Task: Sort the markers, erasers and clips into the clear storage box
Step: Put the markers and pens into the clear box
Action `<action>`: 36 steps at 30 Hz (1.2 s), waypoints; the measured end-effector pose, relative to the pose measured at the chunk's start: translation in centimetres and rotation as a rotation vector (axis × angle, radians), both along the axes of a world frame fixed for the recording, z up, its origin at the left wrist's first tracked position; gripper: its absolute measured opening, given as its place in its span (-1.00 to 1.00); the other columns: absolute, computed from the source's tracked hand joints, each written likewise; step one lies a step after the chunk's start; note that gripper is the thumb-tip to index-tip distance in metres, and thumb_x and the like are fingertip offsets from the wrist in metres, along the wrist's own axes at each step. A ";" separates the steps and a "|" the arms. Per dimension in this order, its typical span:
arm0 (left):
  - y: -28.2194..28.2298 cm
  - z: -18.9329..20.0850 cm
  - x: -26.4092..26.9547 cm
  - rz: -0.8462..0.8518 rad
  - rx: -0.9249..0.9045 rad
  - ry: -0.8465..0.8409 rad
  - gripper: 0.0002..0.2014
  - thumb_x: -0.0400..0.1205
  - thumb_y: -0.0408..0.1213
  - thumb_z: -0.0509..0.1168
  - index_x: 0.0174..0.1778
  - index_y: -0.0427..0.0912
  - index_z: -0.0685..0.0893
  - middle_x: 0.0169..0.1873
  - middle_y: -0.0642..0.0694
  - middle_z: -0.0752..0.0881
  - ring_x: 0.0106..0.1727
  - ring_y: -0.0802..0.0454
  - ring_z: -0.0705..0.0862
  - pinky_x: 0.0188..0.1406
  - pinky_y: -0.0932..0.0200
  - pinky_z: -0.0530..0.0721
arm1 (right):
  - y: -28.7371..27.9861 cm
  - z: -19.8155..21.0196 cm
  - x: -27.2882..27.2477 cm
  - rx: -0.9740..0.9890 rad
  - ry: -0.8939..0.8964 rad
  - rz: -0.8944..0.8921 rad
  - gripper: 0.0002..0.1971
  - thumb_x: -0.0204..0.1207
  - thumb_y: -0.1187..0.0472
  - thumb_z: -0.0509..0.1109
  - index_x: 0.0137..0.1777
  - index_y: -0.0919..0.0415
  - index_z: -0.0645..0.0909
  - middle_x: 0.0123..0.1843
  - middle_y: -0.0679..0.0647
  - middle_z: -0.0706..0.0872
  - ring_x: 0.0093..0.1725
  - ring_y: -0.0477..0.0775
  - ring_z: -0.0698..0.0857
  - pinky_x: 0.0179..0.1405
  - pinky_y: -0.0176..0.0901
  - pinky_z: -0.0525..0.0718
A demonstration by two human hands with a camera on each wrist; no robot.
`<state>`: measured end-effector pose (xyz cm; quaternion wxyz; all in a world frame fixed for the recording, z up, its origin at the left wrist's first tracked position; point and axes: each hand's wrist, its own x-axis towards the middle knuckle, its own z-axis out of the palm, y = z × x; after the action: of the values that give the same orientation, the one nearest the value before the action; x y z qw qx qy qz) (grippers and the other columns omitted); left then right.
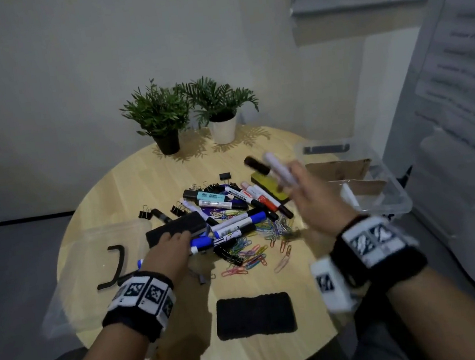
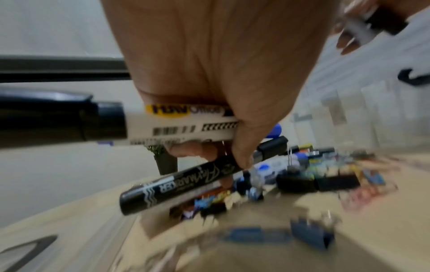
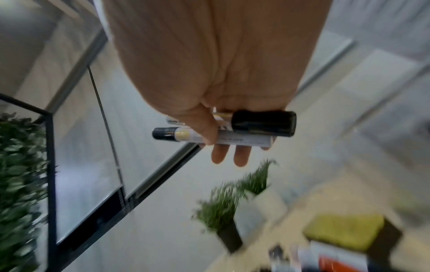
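Markers (image 1: 233, 207), binder clips (image 1: 225, 176) and coloured paper clips (image 1: 256, 246) lie in a heap mid-table. My left hand (image 1: 172, 244) is low at the heap's near left edge; the left wrist view shows it gripping a white black-capped marker (image 2: 177, 125) and a black marker (image 2: 186, 180). My right hand (image 1: 296, 184) is raised between the heap and the clear storage box (image 1: 393, 190), holding two white markers (image 3: 256, 125). The box, at the right table edge, holds cardboard dividers (image 1: 339, 167). Erasers: a black one (image 1: 254, 315) near me, another (image 1: 176, 227) by my left fingers, a yellow one (image 1: 269, 184).
The box's clear lid (image 1: 90, 257) with a black handle lies at the table's left edge. Two potted plants (image 1: 163, 120) stand at the far side of the round wooden table (image 1: 141, 185). A white board (image 1: 459, 92) stands close on the right.
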<state>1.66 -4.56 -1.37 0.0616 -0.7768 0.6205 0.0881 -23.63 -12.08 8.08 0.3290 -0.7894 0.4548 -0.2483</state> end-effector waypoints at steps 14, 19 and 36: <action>-2.2 8.3 -4.0 -0.126 -0.178 0.391 -0.68 0.74 -0.20 0.14 0.44 0.01 0.42 0.18 -0.10 0.65 -0.20 -0.01 0.53 -0.40 0.24 0.42 | -19.4 -0.3 -5.8 0.035 0.910 -0.235 -0.80 0.44 0.20 0.37 0.04 0.00 0.72 0.05 0.19 0.75 0.09 0.25 0.72 0.13 0.04 0.69; -0.3 11.0 -5.2 -0.251 -0.068 0.289 -0.61 0.75 -0.09 0.10 0.50 0.02 0.32 0.34 -0.04 0.55 0.13 -0.12 0.66 0.15 -0.04 0.62 | -27.6 -4.2 -7.1 0.014 0.952 -0.152 -0.61 0.28 -0.02 0.48 0.13 -0.01 0.71 0.01 0.04 0.72 -0.07 0.11 0.64 0.15 0.14 0.69; -20.1 12.9 -20.1 -0.372 -0.119 0.235 -0.72 0.67 -0.30 0.23 0.30 -0.16 0.59 0.19 -0.24 0.71 0.21 -0.23 0.66 0.07 0.08 0.52 | -6.8 -3.3 -11.6 0.079 0.455 -0.490 -0.41 0.65 0.01 0.11 0.63 0.22 0.16 0.64 0.24 0.25 0.62 0.27 0.24 0.59 0.16 0.27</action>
<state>-18.48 -24.67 11.50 -0.0420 -0.6357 0.7600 0.1282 -35.26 -18.89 4.76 0.1797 -0.6784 0.7023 -0.1195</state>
